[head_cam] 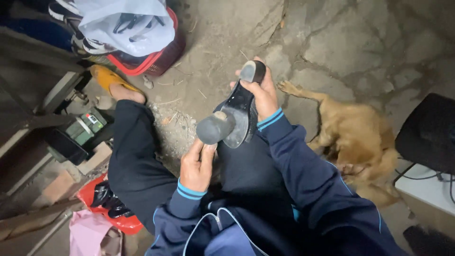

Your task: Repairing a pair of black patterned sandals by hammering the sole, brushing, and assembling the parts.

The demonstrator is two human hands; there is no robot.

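Note:
A black high-heeled shoe point(239, 111) is held sole-up over my lap. My right hand point(262, 92) grips its front part near the grey toe. The thick grey heel tip point(214, 128) points toward me. My left hand point(196, 166) sits just below that heel, thumb and fingers touching its underside. Both sleeves are dark blue with light blue cuffs. My left leg in dark trousers stretches out to a foot in a yellow sandal point(110, 78).
A tan dog point(353, 137) lies on the cracked concrete floor at right. A red basket point(151, 59) with a plastic bag stands at the top. A red bag with black items point(111, 204), pink cloth point(87, 232), and a black seat point(429, 132) surround me.

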